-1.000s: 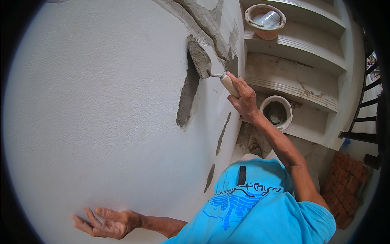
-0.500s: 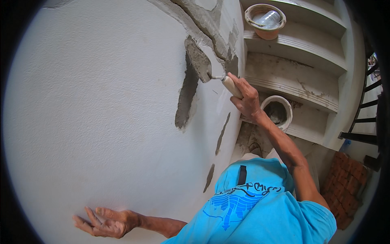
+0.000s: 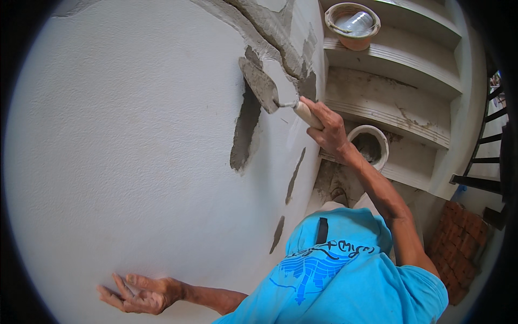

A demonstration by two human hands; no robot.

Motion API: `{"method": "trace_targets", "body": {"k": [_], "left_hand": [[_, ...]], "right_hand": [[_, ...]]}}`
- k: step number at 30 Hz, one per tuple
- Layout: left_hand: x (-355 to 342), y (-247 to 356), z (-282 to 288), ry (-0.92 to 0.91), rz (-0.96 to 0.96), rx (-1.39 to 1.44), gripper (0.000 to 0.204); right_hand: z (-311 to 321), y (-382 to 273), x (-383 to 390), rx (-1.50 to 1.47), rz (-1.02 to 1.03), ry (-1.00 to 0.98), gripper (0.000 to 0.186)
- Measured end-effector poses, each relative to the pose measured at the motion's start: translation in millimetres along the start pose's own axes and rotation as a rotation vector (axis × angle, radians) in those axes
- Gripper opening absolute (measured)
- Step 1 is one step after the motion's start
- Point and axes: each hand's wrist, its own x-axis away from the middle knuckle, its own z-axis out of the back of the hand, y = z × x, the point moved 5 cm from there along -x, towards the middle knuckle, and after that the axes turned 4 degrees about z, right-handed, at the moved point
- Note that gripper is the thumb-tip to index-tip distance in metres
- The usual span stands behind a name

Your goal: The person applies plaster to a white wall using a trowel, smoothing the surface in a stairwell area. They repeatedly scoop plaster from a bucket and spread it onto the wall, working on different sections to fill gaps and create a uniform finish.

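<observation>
Right hand [image 3: 330, 129]: fingers clamped round the pale handle of a trowel [image 3: 260, 86]. Trowel is up at the wall [image 3: 135, 162], blade slanted over the upper end of a dark grey patch [image 3: 245, 129]; can't tell if the whole blade touches. Left hand [image 3: 141, 294]: fingers apart, loosely curled, holding nothing, low beside the wall; contact with it unclear. Above the blade, a rough grey groove [image 3: 270, 43] runs diagonally. Two thin grey marks lower down, near the person's blue shirt [image 3: 345, 264]. Just beyond the right wrist, a bucket [image 3: 384, 151] with grey stuff inside. Farther up the steps [image 3: 388, 92], an orange-sided bucket [image 3: 353, 43] holding a clear plastic container [image 3: 358, 24]. Bricks [image 3: 458, 248] stacked far right, below a black railing [image 3: 477, 182].
</observation>
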Motion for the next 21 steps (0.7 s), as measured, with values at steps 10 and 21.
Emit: {"method": "trace_targets", "body": {"k": [10,21], "left_hand": [[-2,4,1,-0.009,-0.022,-0.045,0.02],[-5,3,0,-0.018,-0.177,-0.086,0.016]], "right_hand": [[-16,-21,63,-0.029,0.068,-0.171,0.085],[-23,-12,43,-0.07,0.004,-0.083,0.085]]}}
